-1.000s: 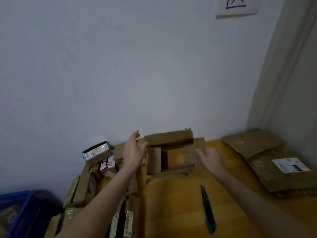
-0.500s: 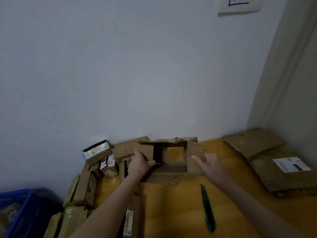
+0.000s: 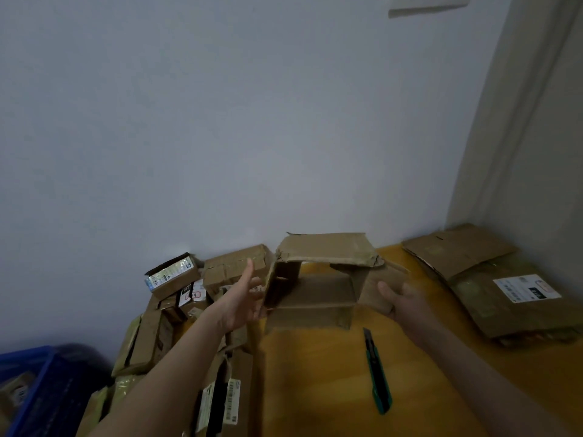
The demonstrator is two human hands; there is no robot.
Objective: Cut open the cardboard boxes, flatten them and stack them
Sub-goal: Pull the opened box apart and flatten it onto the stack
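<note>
Left hand (image 3: 244,298) straight-fingered against left edge of opened box (image 3: 318,293), right hand (image 3: 400,299) gripping its right flap, knife (image 3: 377,372) on table (image 3: 315,392)

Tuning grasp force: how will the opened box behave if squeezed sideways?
Probably light: the opened box is empty, table visible through it. Likely collapses sideways: both ends open, walls skewed. Flaps by left hand and right hand probably flop.

Single head-worn view — forward and slightly down; table (image 3: 315,373) near, wall (image 3: 252,121) beyond

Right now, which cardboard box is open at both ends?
The box between left hand and right hand; the table shows through it, unlike the left pile.
</note>
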